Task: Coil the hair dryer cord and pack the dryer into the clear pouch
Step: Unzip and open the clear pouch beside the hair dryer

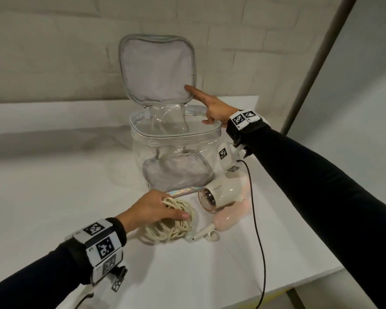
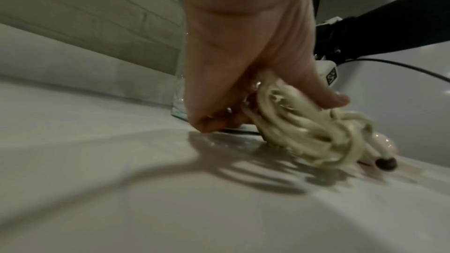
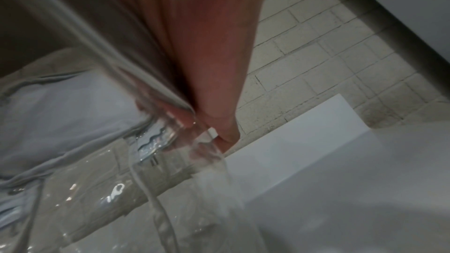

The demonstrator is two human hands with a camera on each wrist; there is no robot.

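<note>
On the white worktop, toward the near side, I have my left hand curled around the coiled cord, fingers and thumb wrapped over the top of the cream loops while the rest of the bundle lies on the surface; the left wrist view shows the same grip, with the loops bunched under the palm. Coiling looks done or very nearly so to me, though the loops are loose and untied. Just right of the coil the hair dryer lies on its side, nozzle facing me, pink handle pointing near-right, not yet picked up. Behind both, the clear pouch stands upright with its zip undone and its lid flipped up and back. My right hand is at the pouch's far-right rim, forefinger stretched straight against the lid's lower edge to prop it, thumb lying on the rim; nothing is gripped there as far as I can tell. Nothing is inside the pouch that I can see. Still left, by my reckoning: lift dryer and coil together, lower them in, drop the lid, and zip it.
</note>
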